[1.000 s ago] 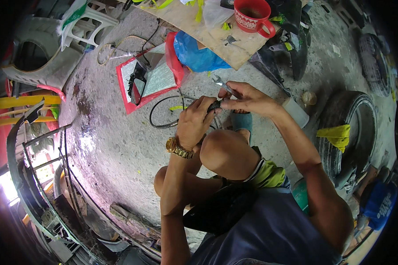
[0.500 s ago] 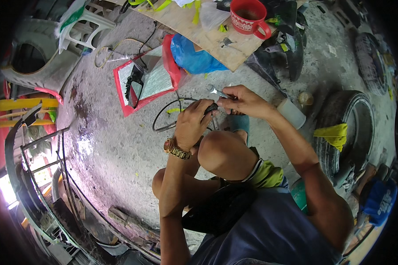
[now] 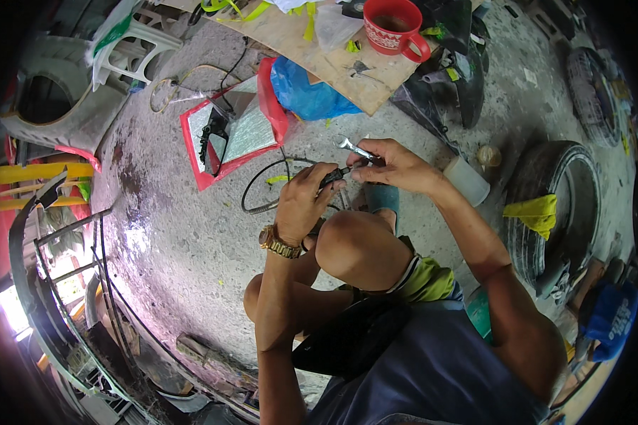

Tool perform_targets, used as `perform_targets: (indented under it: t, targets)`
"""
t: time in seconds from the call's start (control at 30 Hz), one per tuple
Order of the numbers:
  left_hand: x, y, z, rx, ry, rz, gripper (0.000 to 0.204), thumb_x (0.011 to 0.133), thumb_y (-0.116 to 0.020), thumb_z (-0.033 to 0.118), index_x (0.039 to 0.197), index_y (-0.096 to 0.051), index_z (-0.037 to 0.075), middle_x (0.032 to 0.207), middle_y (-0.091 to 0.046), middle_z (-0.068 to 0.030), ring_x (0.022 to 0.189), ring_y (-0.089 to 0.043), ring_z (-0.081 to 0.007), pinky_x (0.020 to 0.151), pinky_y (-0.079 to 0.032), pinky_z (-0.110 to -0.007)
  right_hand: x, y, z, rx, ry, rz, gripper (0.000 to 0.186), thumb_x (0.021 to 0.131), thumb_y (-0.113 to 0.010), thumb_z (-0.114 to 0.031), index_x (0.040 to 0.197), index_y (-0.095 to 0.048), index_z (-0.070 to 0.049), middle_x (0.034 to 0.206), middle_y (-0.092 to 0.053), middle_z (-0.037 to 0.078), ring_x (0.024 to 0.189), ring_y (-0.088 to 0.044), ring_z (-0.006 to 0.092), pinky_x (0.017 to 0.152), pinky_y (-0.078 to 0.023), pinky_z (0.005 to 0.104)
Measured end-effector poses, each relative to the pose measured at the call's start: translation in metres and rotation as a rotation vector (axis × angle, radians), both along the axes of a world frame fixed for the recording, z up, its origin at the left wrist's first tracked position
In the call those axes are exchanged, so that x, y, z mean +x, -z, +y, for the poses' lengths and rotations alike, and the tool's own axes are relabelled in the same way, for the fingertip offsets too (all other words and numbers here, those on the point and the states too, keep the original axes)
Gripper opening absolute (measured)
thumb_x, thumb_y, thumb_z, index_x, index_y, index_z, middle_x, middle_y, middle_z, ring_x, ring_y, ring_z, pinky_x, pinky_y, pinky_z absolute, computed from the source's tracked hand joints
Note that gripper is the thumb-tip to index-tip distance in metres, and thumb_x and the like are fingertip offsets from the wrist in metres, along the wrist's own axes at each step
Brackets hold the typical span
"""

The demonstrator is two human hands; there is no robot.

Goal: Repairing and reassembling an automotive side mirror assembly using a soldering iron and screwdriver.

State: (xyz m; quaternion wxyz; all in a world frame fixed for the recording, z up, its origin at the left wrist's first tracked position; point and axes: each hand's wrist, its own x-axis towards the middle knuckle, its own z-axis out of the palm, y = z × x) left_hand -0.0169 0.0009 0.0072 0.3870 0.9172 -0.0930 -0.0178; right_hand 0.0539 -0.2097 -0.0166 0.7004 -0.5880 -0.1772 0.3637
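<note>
Above my raised knee, my left hand is closed around a black cable end fitting, whose narrow tip points to the right. A thin black cable loops out to the left of that hand, close above the concrete floor. My right hand grips a shiny wrench, its open jaw sticking out up and to the left. The thumb and fingertips of that same hand are at the tip of the fitting; whether they pinch it I cannot tell. A metal-banded watch sits on my left wrist.
Ahead, a wooden board carries a red mug. Below it lie a blue plastic bag and a red-edged silvery sheet. A tyre with a yellow cloth stands right, beside a translucent cup. Metal frames crowd the left.
The wrench has swung slightly in my right hand and shows more of its jaw and shaft. More of the black fitting now shows between my hands.
</note>
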Motion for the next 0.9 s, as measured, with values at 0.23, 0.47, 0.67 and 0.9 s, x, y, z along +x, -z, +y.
perform_targets:
  t: [0.23,0.47,0.67,0.9]
  targets:
    - [-0.001,-0.009,0.014,-0.040,-0.054,0.069,0.027,0.084,-0.071,0.018,0.107,-0.062,0.006,0.094,-0.067,-0.0146,0.082,-0.065,-0.0352,0.070,-0.051,-0.040,0.018,-0.013,-0.025,-0.100,0.177,-0.091,0.015,0.089,-0.067,-0.011,0.099,-0.062,-0.001,0.077,-0.058,0.001,0.073,-0.049,0.0073,0.069,-0.045,0.0249]
    - [-0.002,-0.007,0.003,-0.198,-0.016,0.003,0.029,0.086,-0.069,0.015,0.112,-0.062,0.003,0.103,-0.067,-0.0167,0.091,-0.066,-0.0346,0.078,-0.052,-0.036,0.068,0.023,-0.005,-0.566,0.570,-0.681,0.023,0.086,-0.066,-0.011,0.107,-0.061,-0.004,0.089,-0.065,0.019,0.083,-0.066,0.0327,0.071,-0.050,0.0403]
    - [-0.001,-0.006,0.002,-0.169,-0.038,0.069,0.027,0.086,-0.069,0.017,0.107,-0.060,0.002,0.098,-0.067,-0.0178,0.085,-0.065,-0.0356,0.073,-0.051,-0.037,0.070,0.022,0.004,-0.712,0.614,-0.798,0.029,0.085,-0.066,-0.016,0.111,-0.060,-0.006,0.093,-0.066,0.020,0.087,-0.063,0.0400,0.072,-0.049,0.0451]
    - [-0.005,0.004,0.000,-0.078,-0.018,0.031,0.027,0.086,-0.070,0.016,0.107,-0.061,0.001,0.095,-0.067,-0.0172,0.084,-0.066,-0.0349,0.073,-0.051,-0.036,-0.003,-0.013,0.019,-0.320,0.312,-0.013,0.026,0.092,-0.065,-0.027,0.081,-0.065,-0.003,0.064,-0.053,-0.001,0.060,-0.045,0.0073,0.055,-0.041,0.0260]
